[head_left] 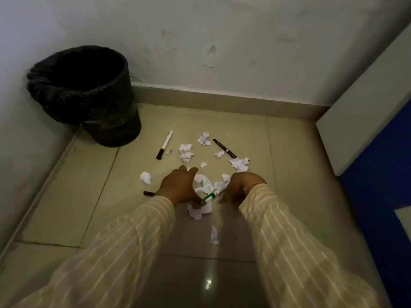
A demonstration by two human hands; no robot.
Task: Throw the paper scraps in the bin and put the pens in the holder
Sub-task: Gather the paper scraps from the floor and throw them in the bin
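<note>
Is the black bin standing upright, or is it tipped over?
Upright. The bin stands on its base in the corner, its open mouth facing up, with the black liner folded over the rim.

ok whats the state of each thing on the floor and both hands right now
bin: upright in the corner, lined with a black bag, open
paper scraps: scattered on the floor, none binned yet
white marker: capped, lying flat near the bin
black pen: lying flat among the scraps
green marker: lying between the hands
dark pen: partly hidden by the left hand
left hand: spread open over the scraps
right hand: cupped low by the scraps, grip unclear
</note>
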